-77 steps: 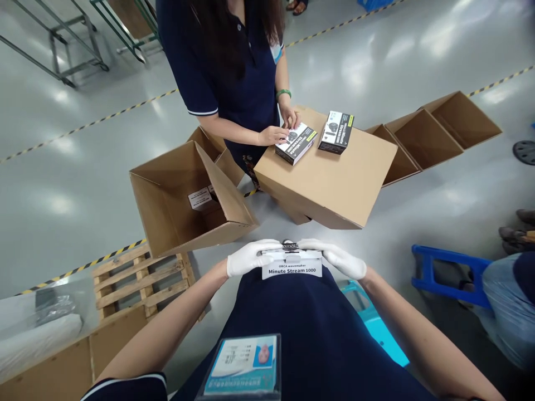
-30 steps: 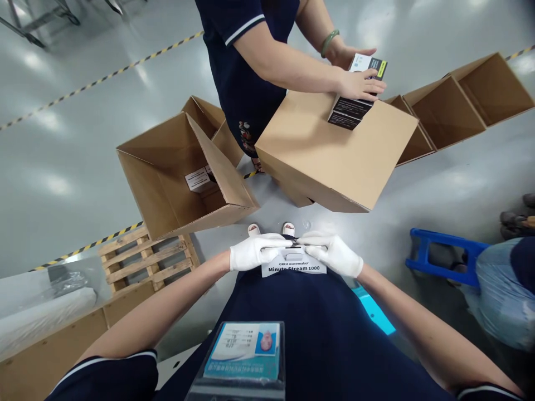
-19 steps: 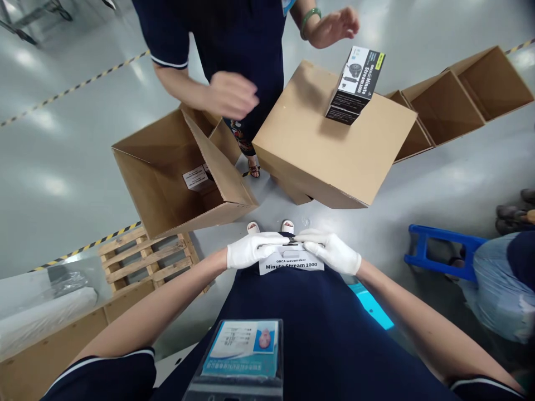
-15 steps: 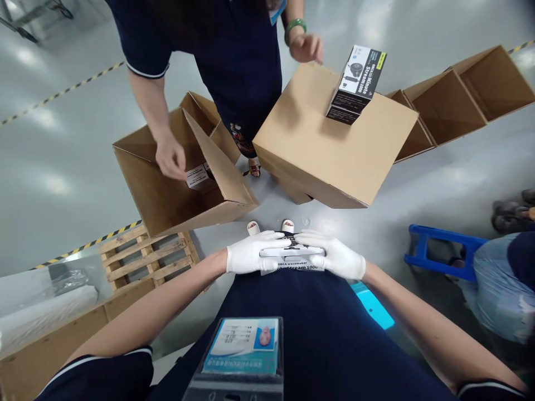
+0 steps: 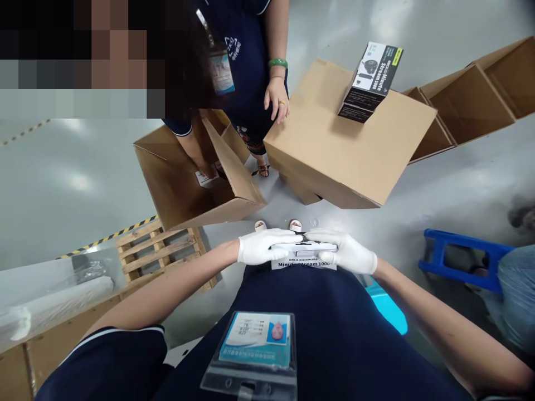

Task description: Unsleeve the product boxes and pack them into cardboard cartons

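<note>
Against my front I hold a small white and black product box (image 5: 304,260) printed "ORCA wavemaker Minute Stream 1000". My left hand (image 5: 267,246), in a white glove, grips its left end, fingers laid over the top and thumb on the near side. My right hand (image 5: 345,250), gloved too, grips the right end the same way. The upper edge of the box looks like a folded lid or flap, partly hidden under my fingers. Ahead, two similar stacked boxes (image 5: 368,83) stand on a large brown carton (image 5: 334,139).
A co-worker (image 5: 251,61) faces me, one hand inside an open carton (image 5: 167,184), the other beside the large carton's edge. Open cartons (image 5: 468,106) stand far right. A wooden pallet (image 5: 163,248) lies left, a blue stool (image 5: 460,259) right, beside a seated person's leg (image 5: 518,278).
The co-worker has bent down and reached deeper into the left carton; their other hand has dropped beside the large carton. My hands keep their hold, with the box's printed front showing more.
</note>
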The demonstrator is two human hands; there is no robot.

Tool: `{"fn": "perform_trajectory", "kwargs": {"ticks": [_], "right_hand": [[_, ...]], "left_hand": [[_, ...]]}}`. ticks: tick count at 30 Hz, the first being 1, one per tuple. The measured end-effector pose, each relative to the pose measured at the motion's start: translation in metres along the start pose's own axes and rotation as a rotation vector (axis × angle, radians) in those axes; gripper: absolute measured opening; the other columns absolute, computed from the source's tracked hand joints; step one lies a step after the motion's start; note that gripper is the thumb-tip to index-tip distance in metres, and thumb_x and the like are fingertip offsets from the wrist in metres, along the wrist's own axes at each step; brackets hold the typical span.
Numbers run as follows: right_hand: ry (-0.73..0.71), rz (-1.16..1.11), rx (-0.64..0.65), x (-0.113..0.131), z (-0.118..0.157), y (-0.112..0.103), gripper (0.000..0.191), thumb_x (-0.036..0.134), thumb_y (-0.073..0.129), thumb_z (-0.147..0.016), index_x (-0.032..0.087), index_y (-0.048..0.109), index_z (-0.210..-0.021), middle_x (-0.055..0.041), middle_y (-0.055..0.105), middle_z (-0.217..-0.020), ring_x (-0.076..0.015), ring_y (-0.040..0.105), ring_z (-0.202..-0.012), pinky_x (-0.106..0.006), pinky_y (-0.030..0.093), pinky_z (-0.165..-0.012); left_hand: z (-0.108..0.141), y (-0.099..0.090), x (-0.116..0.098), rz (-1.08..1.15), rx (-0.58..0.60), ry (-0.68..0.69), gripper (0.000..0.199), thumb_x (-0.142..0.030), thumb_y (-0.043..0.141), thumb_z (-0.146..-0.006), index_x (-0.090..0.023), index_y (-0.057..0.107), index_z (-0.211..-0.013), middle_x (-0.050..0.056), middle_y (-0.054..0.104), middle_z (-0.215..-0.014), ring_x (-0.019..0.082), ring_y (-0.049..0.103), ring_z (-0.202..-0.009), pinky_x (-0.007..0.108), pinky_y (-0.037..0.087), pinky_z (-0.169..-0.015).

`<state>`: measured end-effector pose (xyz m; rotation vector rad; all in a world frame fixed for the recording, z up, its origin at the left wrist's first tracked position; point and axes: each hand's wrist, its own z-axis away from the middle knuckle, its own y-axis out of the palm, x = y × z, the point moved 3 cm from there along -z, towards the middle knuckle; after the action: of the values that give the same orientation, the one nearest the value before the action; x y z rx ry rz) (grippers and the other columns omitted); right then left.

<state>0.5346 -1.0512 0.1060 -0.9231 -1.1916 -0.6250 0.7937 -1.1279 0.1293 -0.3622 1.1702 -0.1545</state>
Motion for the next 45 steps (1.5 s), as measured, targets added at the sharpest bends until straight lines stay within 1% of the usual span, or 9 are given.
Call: {"fn": "perform_trajectory", "kwargs": {"ticks": [4, 7, 11, 15, 23, 29, 31, 38, 45], "right_hand": [[-0.114, 0.092, -0.016, 0.007, 0.001, 0.005, 0.067, 0.058, 0.072, -0.09, 0.022, 0.058, -0.144, -0.0136, 0.067, -0.137, -0.0318, 0.062, -0.13, -0.05, 0.054, -0.11], [-0.187, 0.208, -0.001, 0.013, 0.004, 0.01, 0.06, 0.053, 0.068, -0.094, 0.019, 0.059, -0.142, -0.0166, 0.066, -0.137, -0.0327, 0.059, -0.133, -0.052, 0.053, -0.109], [-0.204, 0.311, -0.001, 0.015, 0.009, 0.011, 0.056, 0.052, 0.061, -0.099, 0.019, 0.055, -0.144, -0.0175, 0.064, -0.14, -0.0343, 0.056, -0.136, -0.058, 0.048, -0.112], [-0.23, 0.295, -0.028, 0.018, 0.011, 0.011, 0.056, 0.052, 0.062, -0.099, 0.019, 0.055, -0.144, -0.0173, 0.065, -0.139, -0.0334, 0.059, -0.132, -0.06, 0.043, -0.117], [0.03, -0.003, -0.081, 0.012, 0.009, 0.003, 0.046, 0.047, 0.066, -0.097, 0.024, 0.063, -0.137, -0.0104, 0.069, -0.133, -0.0303, 0.063, -0.128, -0.05, 0.053, -0.109], [0.171, -0.051, -0.063, 0.013, 0.0, -0.003, 0.034, 0.034, 0.073, -0.09, 0.024, 0.07, -0.122, -0.0072, 0.072, -0.122, -0.0253, 0.07, -0.109, -0.04, 0.057, -0.096], [0.153, -0.04, -0.041, 0.016, -0.001, -0.005, 0.028, 0.027, 0.069, -0.091, 0.024, 0.071, -0.118, -0.0062, 0.073, -0.12, -0.0242, 0.07, -0.109, -0.04, 0.057, -0.098], [0.038, 0.018, -0.083, 0.029, 0.002, 0.001, 0.034, 0.02, 0.069, -0.089, 0.026, 0.069, -0.123, -0.0075, 0.069, -0.125, -0.0248, 0.068, -0.113, -0.041, 0.058, -0.1], [-0.128, 0.236, -0.041, 0.059, -0.006, 0.009, 0.028, 0.017, 0.066, -0.092, 0.026, 0.073, -0.117, -0.0121, 0.064, -0.126, -0.0284, 0.065, -0.112, -0.047, 0.059, -0.093]], "left_hand": [[0.002, 0.002, -0.002, -0.083, 0.014, 0.046, 0.055, -0.046, 0.041, -0.107, -0.025, 0.043, -0.158, 0.007, 0.044, -0.163, 0.027, 0.037, -0.152, 0.046, 0.028, -0.127], [0.004, 0.009, -0.002, -0.191, 0.069, 0.039, 0.069, -0.054, 0.055, -0.1, -0.027, 0.036, -0.161, 0.009, 0.035, -0.167, 0.033, 0.03, -0.155, 0.054, 0.02, -0.129], [0.005, 0.018, -0.004, -0.28, 0.086, 0.049, 0.069, -0.055, 0.05, -0.102, -0.026, 0.032, -0.162, 0.013, 0.035, -0.167, 0.034, 0.03, -0.154, 0.06, 0.011, -0.128], [0.005, 0.019, -0.016, -0.307, 0.057, 0.064, 0.063, -0.05, 0.045, -0.105, -0.02, 0.037, -0.159, 0.017, 0.041, -0.162, 0.037, 0.035, -0.15, 0.062, 0.019, -0.125], [-0.026, -0.011, -0.02, -0.114, 0.0, -0.052, 0.05, -0.045, 0.067, -0.092, -0.021, 0.064, -0.136, 0.013, 0.063, -0.136, 0.03, 0.06, -0.125, 0.042, 0.046, -0.111], [-0.037, -0.016, -0.01, 0.01, 0.261, -0.15, 0.076, -0.056, 0.066, -0.092, -0.027, 0.041, -0.158, 0.01, 0.035, -0.166, 0.032, 0.035, -0.152, 0.042, 0.034, -0.123], [-0.037, -0.019, -0.012, 0.051, 0.306, -0.136, 0.071, -0.056, 0.06, -0.097, -0.028, 0.04, -0.159, 0.007, 0.034, -0.167, 0.03, 0.034, -0.153, 0.04, 0.032, -0.124], [-0.048, -0.028, -0.017, 0.081, 0.27, -0.196, 0.044, -0.041, 0.056, -0.097, -0.029, 0.06, -0.139, 0.001, 0.066, -0.138, 0.024, 0.064, -0.121, 0.031, 0.047, -0.104], [-0.052, -0.031, -0.017, 0.089, 0.376, -0.2, 0.043, -0.043, 0.055, -0.097, -0.024, 0.06, -0.135, 0.004, 0.07, -0.127, 0.023, 0.067, -0.106, 0.028, 0.05, -0.089]]}}
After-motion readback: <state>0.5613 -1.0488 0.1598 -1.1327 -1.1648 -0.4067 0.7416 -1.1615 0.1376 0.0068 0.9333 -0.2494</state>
